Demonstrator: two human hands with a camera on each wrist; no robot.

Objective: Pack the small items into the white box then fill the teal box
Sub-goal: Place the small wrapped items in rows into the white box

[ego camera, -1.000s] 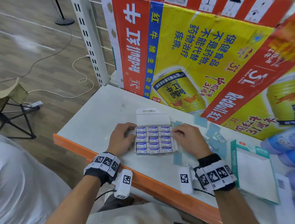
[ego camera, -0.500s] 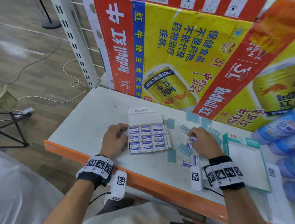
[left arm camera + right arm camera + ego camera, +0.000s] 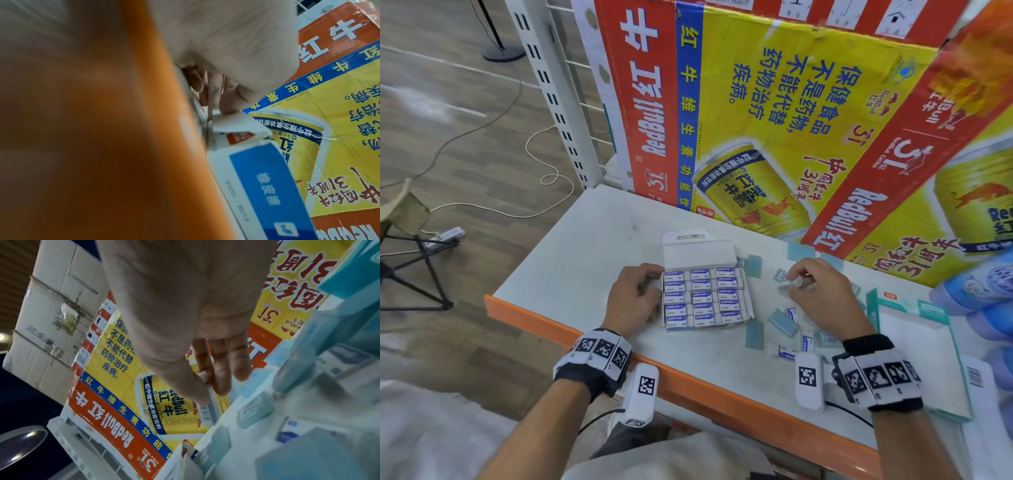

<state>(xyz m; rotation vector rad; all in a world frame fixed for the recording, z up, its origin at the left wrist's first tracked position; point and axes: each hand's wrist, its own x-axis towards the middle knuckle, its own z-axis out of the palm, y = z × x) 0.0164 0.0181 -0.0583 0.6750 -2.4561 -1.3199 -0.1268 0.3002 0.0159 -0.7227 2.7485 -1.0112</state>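
The left hand (image 3: 635, 298) curls against the left wall of the open white cardboard box (image 3: 748, 301), packed with rows of small blue-and-white erasers (image 3: 702, 298), while the right hand (image 3: 822, 294) pinches one small white eraser (image 3: 796, 282) just right of that box. Loose erasers and pale blue sleeves (image 3: 784, 322) lie scattered around the right hand, and the flat teal-edged box (image 3: 928, 311) lies further right. The white worktop (image 3: 585, 260) is bare to the left up to its orange near edge (image 3: 722, 387), with a big printed carton (image 3: 791, 102) along the far side.
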